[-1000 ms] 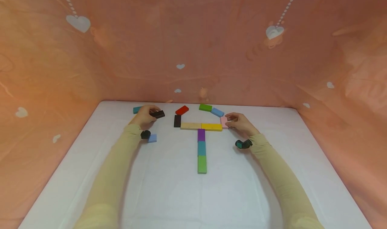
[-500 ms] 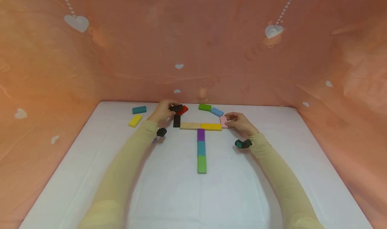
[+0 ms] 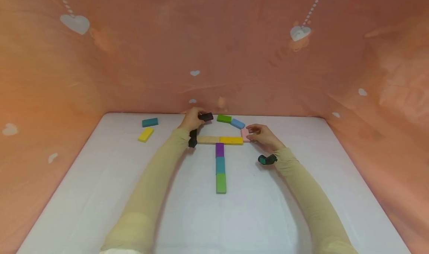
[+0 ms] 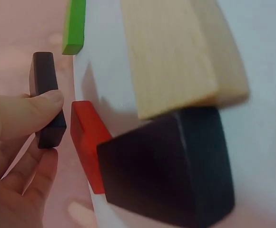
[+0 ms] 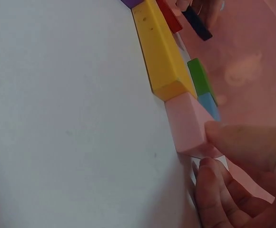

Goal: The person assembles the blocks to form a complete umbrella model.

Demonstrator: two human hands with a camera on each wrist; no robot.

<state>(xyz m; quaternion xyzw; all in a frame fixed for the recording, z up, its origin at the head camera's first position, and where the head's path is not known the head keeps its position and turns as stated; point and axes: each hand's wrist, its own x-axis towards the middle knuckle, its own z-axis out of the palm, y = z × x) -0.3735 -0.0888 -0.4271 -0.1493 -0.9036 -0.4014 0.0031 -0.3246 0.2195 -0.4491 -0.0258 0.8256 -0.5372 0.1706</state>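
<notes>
My left hand (image 3: 192, 119) pinches a black block (image 3: 206, 116) between thumb and fingers, raised near the table's back edge. It hides the red block (image 4: 88, 147) in the head view; the left wrist view shows that one beside a second black block (image 4: 152, 166). At the pink block (image 3: 245, 135), my right hand (image 3: 264, 135) has thumb and fingertips on its outer end. A plain wood block (image 3: 207, 140) and a yellow block (image 3: 231, 140) form a row, with purple (image 3: 219, 149), teal and green blocks in a line below. Green (image 3: 223, 118) and light blue (image 3: 237, 123) blocks curve above.
A loose teal block (image 3: 149, 122) and a yellow block (image 3: 145, 135) lie at the back left of the white table (image 3: 187, 216). Orange-pink fabric (image 3: 161, 60) with white hearts hangs behind the table and along both sides.
My left hand has carried the black block rightward, past the red block, to just left of the upper green one. The loose teal and yellow blocks came into full view. My right hand stays put.
</notes>
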